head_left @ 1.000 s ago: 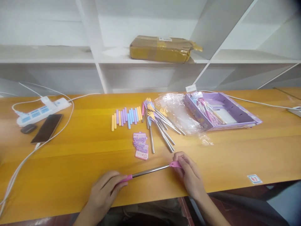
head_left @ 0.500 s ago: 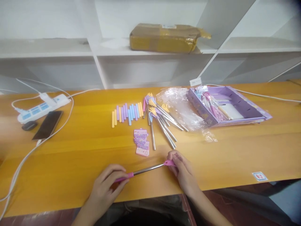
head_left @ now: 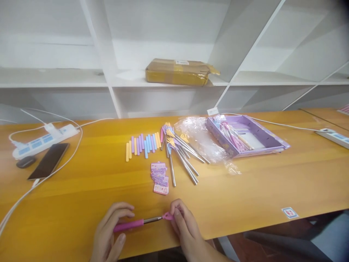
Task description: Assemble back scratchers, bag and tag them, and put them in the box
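A back scratcher (head_left: 129,225) with a pink handle sleeve, a short length of metal rod and a pink head lies level near the table's front edge. My right hand (head_left: 187,227) pinches its head, partly hiding it. My left hand (head_left: 107,229) is around the handle end, fingers and thumb apart, the end reaching toward the palm. Beyond my hands lies a pile of metal back scratchers (head_left: 185,160) with yellow, blue and purple hand-shaped heads. Left of it, coloured handle sleeves (head_left: 143,145) lie in a row. Small purple and pink printed cards (head_left: 159,179) overlap below them.
Clear plastic wrap (head_left: 201,140) lies beside a purple box (head_left: 261,149) holding wrapped back scratchers. On the left are a power strip (head_left: 40,143), a phone (head_left: 49,161) and white cables. A taped parcel (head_left: 177,72) sits on the white shelf behind.
The pink sleeve now covers more of the rod, leaving a shorter metal length. My hands are closer together, and my left fingers have spread off the handle. The camera view has shifted.
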### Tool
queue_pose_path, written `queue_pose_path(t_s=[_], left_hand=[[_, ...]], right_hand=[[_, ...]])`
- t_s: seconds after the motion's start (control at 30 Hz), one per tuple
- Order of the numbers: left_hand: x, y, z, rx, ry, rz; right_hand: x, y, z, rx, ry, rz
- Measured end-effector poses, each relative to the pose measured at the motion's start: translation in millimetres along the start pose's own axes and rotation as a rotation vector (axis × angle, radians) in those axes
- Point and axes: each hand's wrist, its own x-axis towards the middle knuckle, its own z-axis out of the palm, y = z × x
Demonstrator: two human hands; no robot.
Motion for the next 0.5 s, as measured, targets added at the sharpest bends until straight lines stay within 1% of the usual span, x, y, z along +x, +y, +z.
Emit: queue_pose_path(t_s=[0.07,0.17,0.3,0.37,0.43,0.5], left_hand=[[-2,1,1.6,-0.094,-0.019,-0.079],[-5,5,3.6,-0.227,-0.031,-0.174],[-6,8,3.3,-0.289,-0.008,-0.219],[-7,7,1.2,-0.296,0.024,-0.244],[-7,5,-1.9,-0.293,0.02,-0.234],[-8,2,-4.7,-0.285,-0.01,-0.2]], right_hand=[[1,1,4,-0.011,-0.004,-0.012],[3,2,7,-0.063,-0.053,-0.029],[-3,-1,9,-0.146,-0.067,-0.079],[-9,-5,9,-0.21,-0.118,-0.101],[-14,-11,8,-0.279,-0.184,-0.121],[-17,-15,7,-0.314,-0.211,-0.131]])
